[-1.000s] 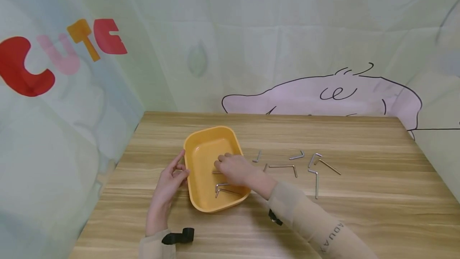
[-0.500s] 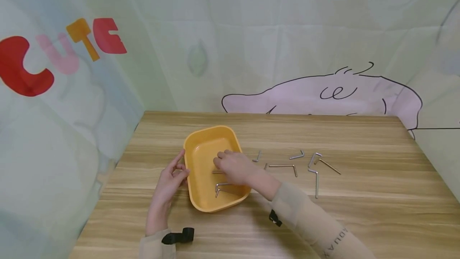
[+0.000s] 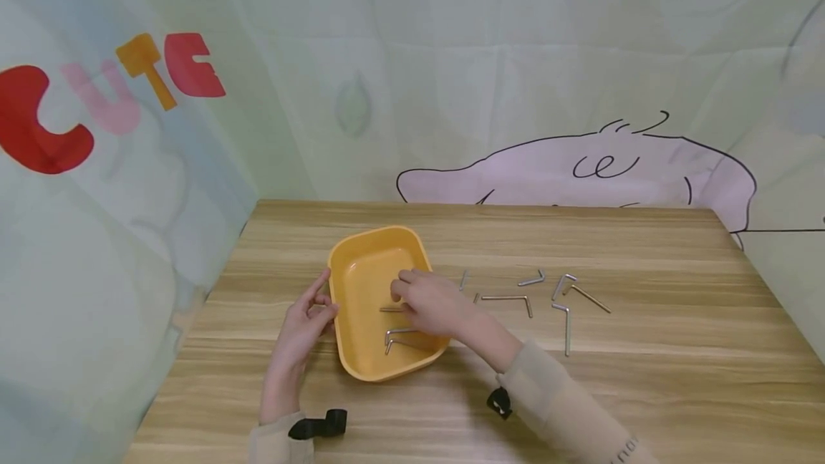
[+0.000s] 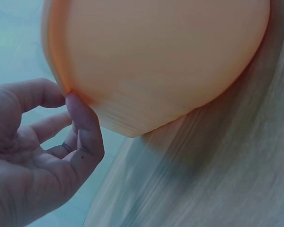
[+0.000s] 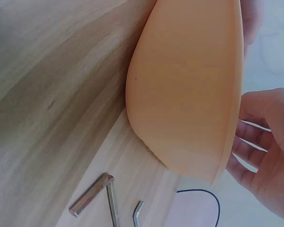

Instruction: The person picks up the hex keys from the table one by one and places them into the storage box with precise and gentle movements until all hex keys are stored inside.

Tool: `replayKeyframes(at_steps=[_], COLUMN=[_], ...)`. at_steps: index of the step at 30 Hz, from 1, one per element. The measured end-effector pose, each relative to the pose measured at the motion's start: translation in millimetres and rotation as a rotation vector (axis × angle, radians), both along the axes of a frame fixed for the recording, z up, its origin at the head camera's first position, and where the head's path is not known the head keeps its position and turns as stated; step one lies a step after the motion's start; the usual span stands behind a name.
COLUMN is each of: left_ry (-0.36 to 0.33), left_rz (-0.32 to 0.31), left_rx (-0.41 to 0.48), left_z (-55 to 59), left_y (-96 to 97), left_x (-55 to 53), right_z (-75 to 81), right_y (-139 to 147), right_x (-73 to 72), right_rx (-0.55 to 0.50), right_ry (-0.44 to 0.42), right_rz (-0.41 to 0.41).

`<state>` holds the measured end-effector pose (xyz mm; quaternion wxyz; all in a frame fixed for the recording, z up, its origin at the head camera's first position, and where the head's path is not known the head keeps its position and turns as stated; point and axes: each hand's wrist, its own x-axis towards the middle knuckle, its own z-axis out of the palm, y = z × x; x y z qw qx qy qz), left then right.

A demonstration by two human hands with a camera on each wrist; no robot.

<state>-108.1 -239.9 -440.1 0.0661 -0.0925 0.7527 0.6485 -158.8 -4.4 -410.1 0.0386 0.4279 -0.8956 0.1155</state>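
A yellow plastic tray (image 3: 377, 371) sits on the left half of the table. My left hand (image 3: 306, 331) pinches its left rim between thumb and forefinger, clearly seen in the left wrist view. Over the tray's right side is my right hand (image 3: 435, 303), its fingers loosely bent. One hex key (image 3: 389, 309) lies on the tray floor below those fingers, partly covered by the hand. Nearer the front of the tray lie two more hex keys, an upper one (image 3: 399, 331) and a lower one (image 3: 389, 346). In the right wrist view, the right fingertips are hidden behind the tray wall.
Several loose hex keys lie right of the tray, among them a bronze-coloured one (image 3: 505, 298), a silver one (image 3: 568, 331) and a short one (image 3: 531, 282). A printed cloth (image 3: 361, 56) hangs behind the wooden table (image 3: 677, 349).
My right hand has shifted slightly right, uncovering more of the hex key on the tray floor. The left hand and the tray stay in place.
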Motion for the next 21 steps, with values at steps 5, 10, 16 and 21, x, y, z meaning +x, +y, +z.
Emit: replayKeyframes(at_steps=[5,10,16,21], left_ry=[-0.003,-0.006,-0.007,-0.008], left_rz=[0.006,0.001,0.001,0.002], left_rx=[0.003,-0.001,0.0,0.002], left_z=[0.6,0.3,-0.1,-0.4], left_y=[-0.1,-0.1,-0.3,0.2], left_x=[0.0,0.1,-0.2,-0.5], right_z=[2.6,3.7,5.4,6.9], right_y=[3,5,9,13], right_x=[4.6,8.5,12.0,15.0], right_rx=[-0.036,-0.055,-0.114,-0.166], right_ry=[0.032,0.057,0.027,0.025], right_rz=[-0.007,-0.019,-0.059,-0.079])
